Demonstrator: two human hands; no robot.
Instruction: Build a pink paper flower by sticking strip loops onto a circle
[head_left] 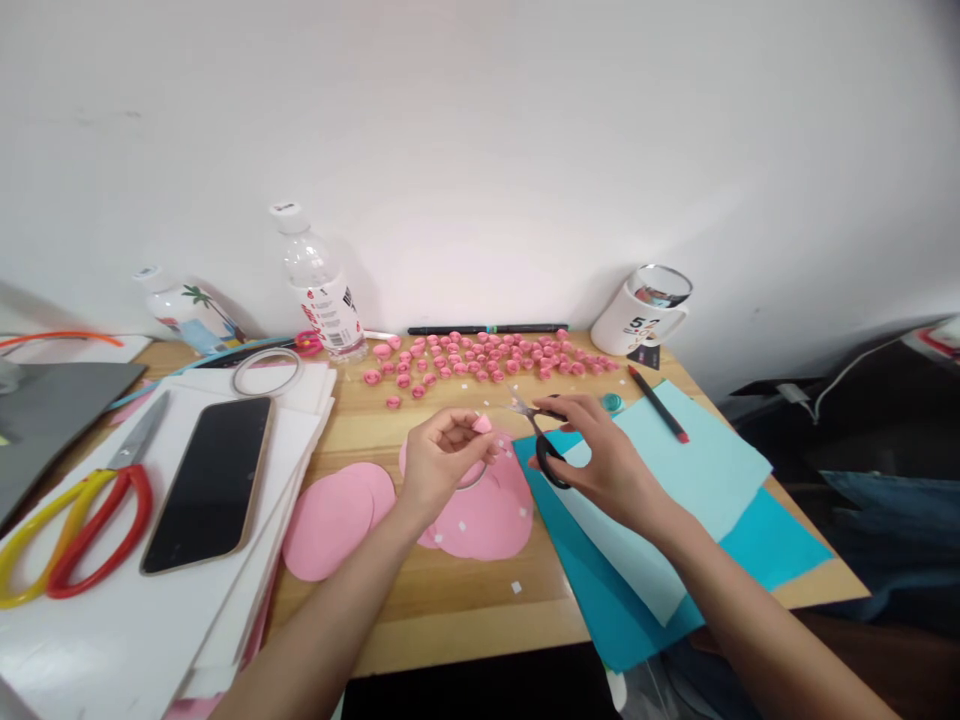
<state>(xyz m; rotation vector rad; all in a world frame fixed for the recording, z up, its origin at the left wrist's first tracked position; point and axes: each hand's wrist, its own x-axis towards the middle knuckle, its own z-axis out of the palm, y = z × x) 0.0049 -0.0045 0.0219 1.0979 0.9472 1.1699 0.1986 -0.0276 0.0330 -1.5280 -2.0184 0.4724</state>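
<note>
My left hand [442, 455] pinches a small piece of pink paper [482, 424] between thumb and fingertips, above the pink paper circles. In my right hand [600, 455] is a pair of scissors [551, 460] with black handles, my fingers in the loops. Its blades point left toward the pink piece, apart from it. Below my hands lie overlapping pink paper circles [487, 520] with several white scraps on them. More pink circles [337, 520] lie to the left. Behind my hands, many small rolled pink paper roses [480, 355] are spread along the wall side.
At left, red-and-yellow scissors [97, 520] and a phone [214, 480] rest on white paper [97, 650]. A bottle [319, 290], a black pen [487, 329] and a mug [637, 315] line the wall. Blue sheets [705, 480] and a red-tipped pen [658, 405] lie at right.
</note>
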